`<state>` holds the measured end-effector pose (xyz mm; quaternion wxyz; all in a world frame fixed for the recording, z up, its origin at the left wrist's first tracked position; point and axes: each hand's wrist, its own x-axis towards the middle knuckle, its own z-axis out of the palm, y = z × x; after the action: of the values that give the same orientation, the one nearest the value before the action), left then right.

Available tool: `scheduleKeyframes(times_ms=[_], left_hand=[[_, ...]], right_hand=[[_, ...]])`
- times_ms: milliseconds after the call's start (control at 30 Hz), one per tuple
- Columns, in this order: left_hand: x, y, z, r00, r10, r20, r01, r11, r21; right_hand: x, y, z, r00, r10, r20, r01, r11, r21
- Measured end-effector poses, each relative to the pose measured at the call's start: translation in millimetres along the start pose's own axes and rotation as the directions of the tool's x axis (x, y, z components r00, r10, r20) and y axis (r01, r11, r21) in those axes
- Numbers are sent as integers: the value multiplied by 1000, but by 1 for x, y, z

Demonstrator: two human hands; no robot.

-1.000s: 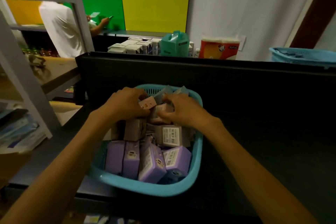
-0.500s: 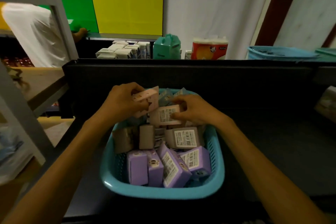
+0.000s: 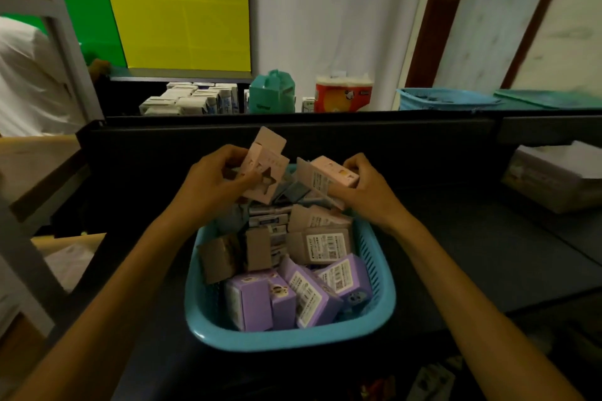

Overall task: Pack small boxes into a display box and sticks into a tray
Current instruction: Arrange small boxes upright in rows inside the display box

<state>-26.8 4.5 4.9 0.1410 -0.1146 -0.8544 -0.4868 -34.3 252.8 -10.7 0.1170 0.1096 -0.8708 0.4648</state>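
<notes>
Both hands lifted higher: left hand (image 3: pixel 211 185) grasping pink box (image 3: pixel 265 172), right hand (image 3: pixel 371 192) another pink box (image 3: pixel 329 176); lift clear of basket (image 3: pixel 293 340), keep flaps shut.

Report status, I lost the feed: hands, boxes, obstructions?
Left hand holding a pink box; right hand holding another pink box. Both above the blue basket. Nothing in the way.
</notes>
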Motion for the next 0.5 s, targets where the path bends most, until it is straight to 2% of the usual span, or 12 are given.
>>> scheduleKeyframes(times_ms=[167,300,500], left_hand=[[3,11,15,999,33,0,-32,986,-161],[5,26,29,995,99,21,-95,984,-148],[6,63,62,975,199,100,-182,970,-159]], right_hand=[[-16,10,-23,999,-36,31,34,996,77],[-29,18,-44,982,-152,109,139,983,120],[-47,40,-89,981,-166,97,157,982,102]])
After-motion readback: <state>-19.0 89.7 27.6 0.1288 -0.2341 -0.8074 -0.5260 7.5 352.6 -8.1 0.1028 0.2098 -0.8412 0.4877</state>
